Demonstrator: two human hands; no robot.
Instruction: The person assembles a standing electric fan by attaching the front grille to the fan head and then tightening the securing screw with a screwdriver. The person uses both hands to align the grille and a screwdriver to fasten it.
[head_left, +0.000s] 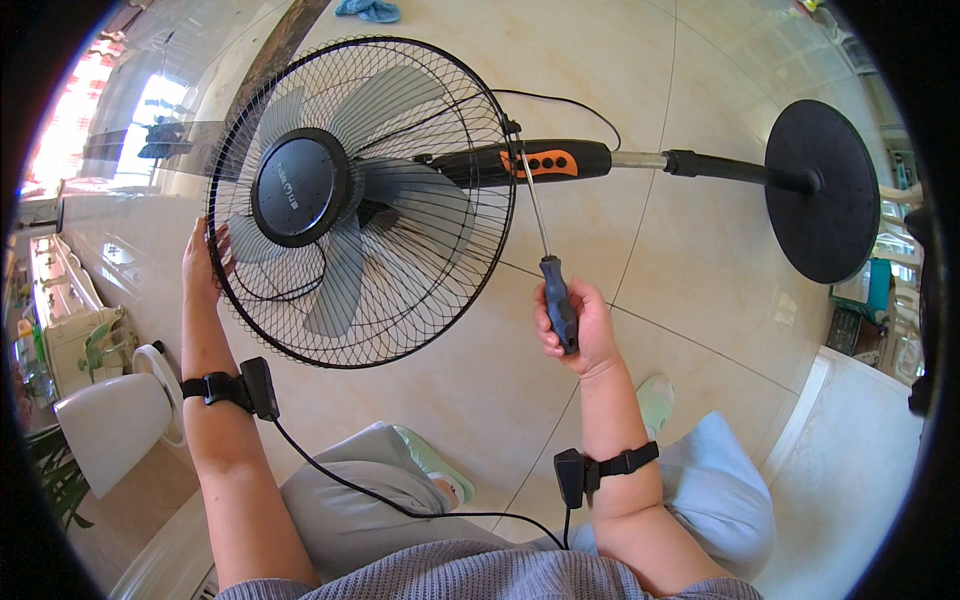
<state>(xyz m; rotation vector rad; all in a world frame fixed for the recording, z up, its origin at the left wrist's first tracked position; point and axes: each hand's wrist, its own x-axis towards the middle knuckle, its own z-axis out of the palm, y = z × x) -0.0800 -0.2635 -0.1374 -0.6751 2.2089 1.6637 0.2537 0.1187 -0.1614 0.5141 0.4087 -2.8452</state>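
A pedestal fan [300, 190] lies sideways, its black wire guard and grey blades at the left and its round black base [822, 190] at the right. My left hand [203, 262] grips the guard's left edge, with some fingers behind the wires. My right hand [592, 330] is closed around the dark blue handle of a screwdriver [558, 300]. Its metal shaft points up and away, the tip close to a small black clip [512, 128] on the guard's right rim. I cannot tell whether the tip touches a screw. Beside the tip is the orange control panel [548, 162].
A black power cord [580, 100] curves behind the fan over the tiled floor [690, 290]. A blue cloth [368, 10] lies at the far edge. A white chair-like piece [115, 425] stands at the left, a white panel [850, 470] at the right. A cable [400, 508] links my forearm straps.
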